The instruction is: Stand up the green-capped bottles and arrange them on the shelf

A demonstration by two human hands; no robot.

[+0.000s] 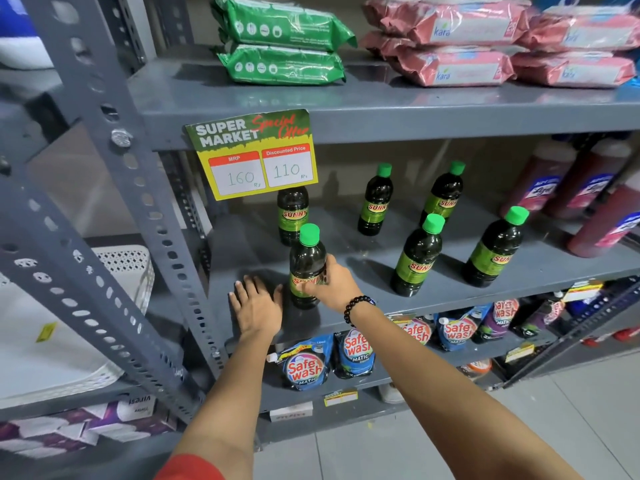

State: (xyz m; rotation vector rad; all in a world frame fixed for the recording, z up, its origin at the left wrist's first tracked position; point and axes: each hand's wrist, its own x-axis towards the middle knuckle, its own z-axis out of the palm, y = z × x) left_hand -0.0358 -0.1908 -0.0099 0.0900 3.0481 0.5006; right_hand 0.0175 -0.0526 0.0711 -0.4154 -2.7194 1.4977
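Several dark bottles with green caps and green "Sunny" labels stand upright on the grey middle shelf (346,244). My right hand (332,284) grips the front-left bottle (306,261) around its label, near the shelf's front edge. My left hand (256,304) lies flat and open on the shelf just left of that bottle, holding nothing. Behind it stands another bottle (292,213), its cap hidden by the price sign. Further right stand bottles at the back (375,202) (445,192) and at the front (417,258) (495,249).
A yellow-green price sign (252,154) hangs from the upper shelf edge. Reddish bottles (588,188) stand at the shelf's right end. Green (280,43) and pink packs (485,43) lie on the shelf above. Detergent pouches (353,355) fill the shelf below. A perforated grey upright (145,216) stands left.
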